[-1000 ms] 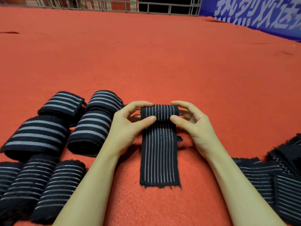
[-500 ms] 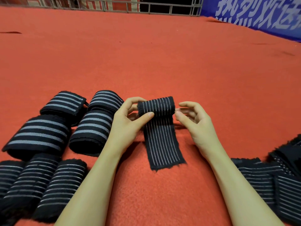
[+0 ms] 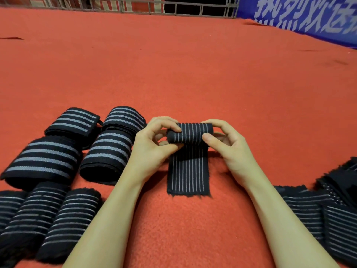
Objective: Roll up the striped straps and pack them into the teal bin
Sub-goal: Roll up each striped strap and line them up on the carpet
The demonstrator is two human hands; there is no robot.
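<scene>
Along the left edge of the red carpet (image 3: 193, 74) lie finished rolls: three thin-striped rolls (image 3: 48, 219) side by side at the near left corner, and behind them four wide-striped rolls (image 3: 108, 151) packed close together in two rows. Just right of these, the left hand (image 3: 152, 146) curls its fingers over the left end of the half-rolled strap (image 3: 190, 149), its thumb pressed against the roll's near side from below. The strap sits between the two hands, in the middle of the carpet's near part: its rolled portion is a short cylinder, black with thin pale lines, held slightly above the carpet, while its unrolled tail runs straight toward the person and lies flat, ending in a frayed edge between the forearms. The right hand (image 3: 229, 146) pinches the right end of the roll, thumb on the near face and index finger arched over the top; its other fingers are curled behind the roll's end, and whether they touch it cannot be told. Farther right, at the near right corner, a loose heap of unrolled straps (image 3: 324, 213) overlaps itself, well apart from the hands. The carpet stretches wide and bare toward the back, where a metal railing (image 3: 173, 7) crosses the far edge, and a blue banner (image 3: 309, 16) with large white characters stands at the far right corner.
</scene>
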